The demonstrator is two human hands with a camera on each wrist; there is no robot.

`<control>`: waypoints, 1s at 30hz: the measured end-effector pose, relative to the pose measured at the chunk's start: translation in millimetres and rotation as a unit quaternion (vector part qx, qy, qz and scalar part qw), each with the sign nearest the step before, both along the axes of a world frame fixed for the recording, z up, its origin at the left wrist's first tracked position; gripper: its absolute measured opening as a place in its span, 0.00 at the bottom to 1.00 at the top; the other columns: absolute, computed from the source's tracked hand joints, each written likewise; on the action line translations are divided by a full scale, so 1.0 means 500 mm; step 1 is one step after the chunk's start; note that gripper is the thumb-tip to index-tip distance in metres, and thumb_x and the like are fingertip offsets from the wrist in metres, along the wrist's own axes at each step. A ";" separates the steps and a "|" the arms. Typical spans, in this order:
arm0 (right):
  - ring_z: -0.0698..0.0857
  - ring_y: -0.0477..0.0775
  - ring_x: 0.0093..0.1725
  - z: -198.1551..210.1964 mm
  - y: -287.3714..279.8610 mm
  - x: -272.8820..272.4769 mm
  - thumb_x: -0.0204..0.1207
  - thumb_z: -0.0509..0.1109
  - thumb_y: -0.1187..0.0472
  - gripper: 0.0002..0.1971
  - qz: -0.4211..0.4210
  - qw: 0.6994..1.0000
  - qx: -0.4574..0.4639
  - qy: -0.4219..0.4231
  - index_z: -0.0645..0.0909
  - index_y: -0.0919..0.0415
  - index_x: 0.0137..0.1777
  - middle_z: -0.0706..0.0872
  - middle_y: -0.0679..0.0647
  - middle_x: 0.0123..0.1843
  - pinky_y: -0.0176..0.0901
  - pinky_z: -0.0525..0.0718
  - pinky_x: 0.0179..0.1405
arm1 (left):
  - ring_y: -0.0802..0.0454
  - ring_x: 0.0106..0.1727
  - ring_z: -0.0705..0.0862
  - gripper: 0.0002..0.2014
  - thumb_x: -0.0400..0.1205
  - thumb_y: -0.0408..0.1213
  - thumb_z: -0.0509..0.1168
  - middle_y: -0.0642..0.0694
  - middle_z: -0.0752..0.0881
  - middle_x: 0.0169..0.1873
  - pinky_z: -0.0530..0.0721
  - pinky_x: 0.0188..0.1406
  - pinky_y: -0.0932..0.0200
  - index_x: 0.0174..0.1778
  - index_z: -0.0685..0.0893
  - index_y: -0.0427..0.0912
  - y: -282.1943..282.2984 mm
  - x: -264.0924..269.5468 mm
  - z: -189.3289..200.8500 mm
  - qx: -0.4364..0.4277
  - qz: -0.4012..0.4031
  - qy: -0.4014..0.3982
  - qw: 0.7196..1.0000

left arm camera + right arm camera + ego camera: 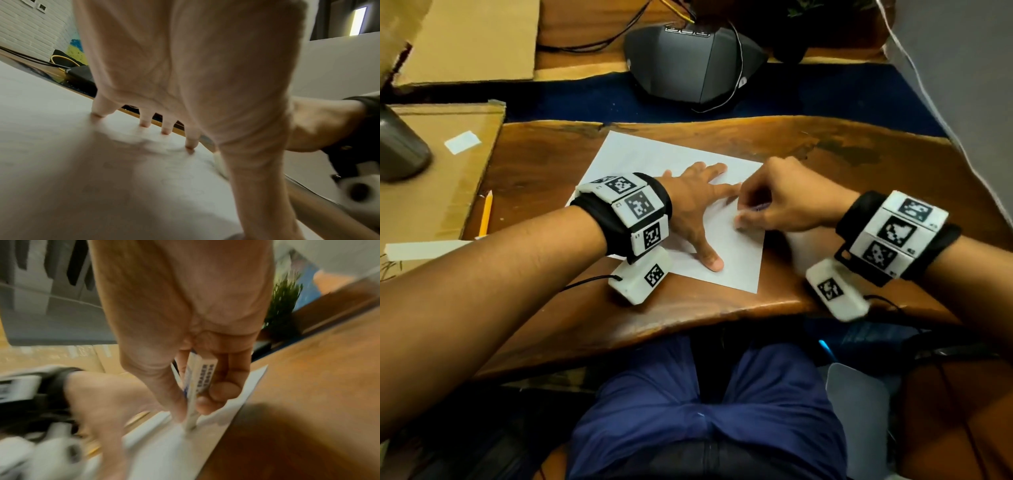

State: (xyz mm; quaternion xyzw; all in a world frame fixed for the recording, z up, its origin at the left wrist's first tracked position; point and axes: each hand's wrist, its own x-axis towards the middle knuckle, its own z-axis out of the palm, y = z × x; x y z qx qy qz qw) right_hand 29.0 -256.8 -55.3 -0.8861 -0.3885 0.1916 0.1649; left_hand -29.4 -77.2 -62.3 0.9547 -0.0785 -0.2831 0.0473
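A white sheet of paper (647, 154) lies on the wooden table (859, 178). My left hand (700, 205) lies flat on it with fingers spread; in the left wrist view the fingertips (191, 144) press on the paper (61, 146). My right hand (767, 207) pinches a white eraser in a blue-printed sleeve (198, 382), and its lower end touches the paper (170, 451) near the right edge. From the head camera only the eraser's pale tip (740, 218) shows, just right of my left index finger. Motion blur covers the right wrist view.
A yellow pencil (486, 214) lies on cardboard (448, 178) at the left, beside a white slip (463, 142) and a dark metal cylinder (400, 147). A grey conference phone with cables (688, 61) stands behind the paper. The table's near edge (688, 318) is close to my wrists.
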 end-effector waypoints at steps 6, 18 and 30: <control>0.89 0.49 0.38 0.003 -0.013 0.027 0.75 0.80 0.51 0.09 -0.066 0.998 0.016 -0.012 0.92 0.57 0.45 0.92 0.50 0.39 0.39 0.85 0.37 | 0.46 0.86 0.33 0.68 0.56 0.69 0.80 0.54 0.34 0.86 0.44 0.81 0.25 0.85 0.42 0.67 -0.001 -0.001 -0.003 -0.003 -0.006 -0.003 1.000; 0.89 0.50 0.38 0.031 -0.023 0.020 0.73 0.82 0.53 0.08 -0.088 0.996 0.006 0.000 0.92 0.57 0.44 0.92 0.51 0.39 0.36 0.84 0.34 | 0.49 0.73 0.70 0.47 0.54 0.64 0.84 0.55 0.69 0.75 0.70 0.75 0.41 0.68 0.71 0.58 0.010 -0.014 -0.003 -0.142 -0.015 -0.065 0.988; 0.85 0.50 0.42 0.005 0.036 -0.062 0.72 0.81 0.54 0.07 0.012 0.999 -0.023 0.025 0.89 0.57 0.42 0.89 0.50 0.41 0.42 0.82 0.38 | 0.48 0.87 0.39 0.63 0.57 0.70 0.79 0.53 0.38 0.87 0.47 0.84 0.34 0.85 0.49 0.66 0.016 -0.001 -0.010 -0.054 -0.026 -0.017 0.998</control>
